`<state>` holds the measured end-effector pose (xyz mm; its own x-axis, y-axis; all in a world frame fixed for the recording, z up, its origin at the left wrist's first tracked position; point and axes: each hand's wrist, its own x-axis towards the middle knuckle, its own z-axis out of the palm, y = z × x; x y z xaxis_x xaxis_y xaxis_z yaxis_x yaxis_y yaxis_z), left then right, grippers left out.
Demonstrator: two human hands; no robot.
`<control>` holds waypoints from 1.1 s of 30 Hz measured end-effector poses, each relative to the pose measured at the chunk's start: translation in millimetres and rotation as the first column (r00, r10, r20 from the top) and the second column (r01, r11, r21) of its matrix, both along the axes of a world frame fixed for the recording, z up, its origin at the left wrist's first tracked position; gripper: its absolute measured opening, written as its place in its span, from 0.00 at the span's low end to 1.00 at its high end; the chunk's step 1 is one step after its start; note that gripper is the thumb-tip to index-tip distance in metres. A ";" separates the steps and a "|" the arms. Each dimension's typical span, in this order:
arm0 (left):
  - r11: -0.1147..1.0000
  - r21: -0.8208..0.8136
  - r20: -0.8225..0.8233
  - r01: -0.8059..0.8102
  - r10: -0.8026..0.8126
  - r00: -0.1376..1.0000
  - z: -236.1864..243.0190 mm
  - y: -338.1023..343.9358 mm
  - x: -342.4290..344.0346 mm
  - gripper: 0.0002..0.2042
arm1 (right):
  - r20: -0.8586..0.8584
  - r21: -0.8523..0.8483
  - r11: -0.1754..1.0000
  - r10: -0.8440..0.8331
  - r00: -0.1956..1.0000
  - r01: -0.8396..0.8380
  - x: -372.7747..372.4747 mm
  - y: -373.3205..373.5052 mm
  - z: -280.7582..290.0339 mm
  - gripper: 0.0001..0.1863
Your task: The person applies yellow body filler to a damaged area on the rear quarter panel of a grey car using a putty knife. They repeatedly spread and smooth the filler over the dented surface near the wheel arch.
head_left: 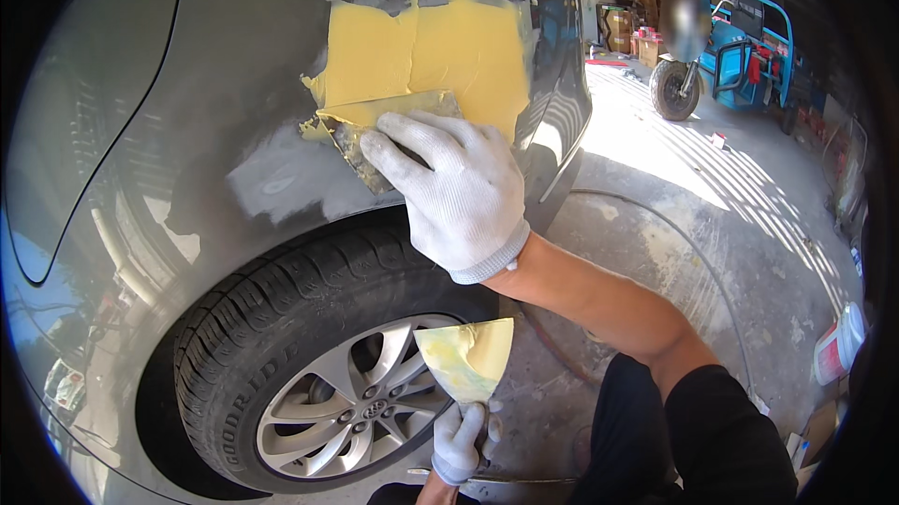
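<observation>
1. Here, at upper centre, the white-knit-gloved right hand (459, 189) gripped a flat, smeared scraper (348, 138) against ridged yellow filler (426, 56) on a glossy grey car panel (243, 56).
2. At lower centre, the similarly gloved left hand (457, 444) clasped a fan-shaped, yellow-smeared spreader (459, 360).
3. Lower left curved a grooved black rubber tyre (220, 365).

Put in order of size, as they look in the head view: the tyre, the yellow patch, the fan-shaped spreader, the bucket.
1. Tyre
2. Yellow patch
3. Fan-shaped spreader
4. Bucket, though it sits farther from the camera

Auto wkshp, car (253, 121) w/ putty (468, 56), ctns (648, 53)
</observation>
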<state>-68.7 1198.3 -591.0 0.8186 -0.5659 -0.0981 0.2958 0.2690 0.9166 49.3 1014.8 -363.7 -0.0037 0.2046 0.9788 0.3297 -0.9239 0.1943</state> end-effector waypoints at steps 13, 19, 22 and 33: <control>0.998 0.051 -0.036 -0.042 0.044 0.998 2.3 -1.3 2.5 0.15 | -0.242 -0.063 0.998 0.001 0.970 -0.017 -25.9 17.5 -40.2 0.24; 0.998 0.032 -0.018 -0.060 0.060 0.998 -7.2 -0.6 8.0 0.15 | -0.272 -0.127 0.985 0.079 0.959 -0.117 -42.3 0.2 -57.0 0.22; 0.998 0.009 -0.020 -0.067 0.068 0.998 -7.0 2.2 10.0 0.17 | -0.348 -0.060 0.972 0.192 0.917 -0.226 -64.3 -18.9 -61.8 0.20; 0.999 -0.045 0.057 0.014 -0.012 0.998 7.9 6.9 7.4 0.20 | -0.543 0.734 0.654 0.727 0.421 -0.184 -110.1 -60.1 -90.8 0.14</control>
<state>-61.4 1205.2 -583.1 0.8146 -0.5795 -0.0256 0.2476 0.3075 0.9188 -60.7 954.6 -454.4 0.8301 -0.0739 0.5527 0.4813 -0.4056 -0.7771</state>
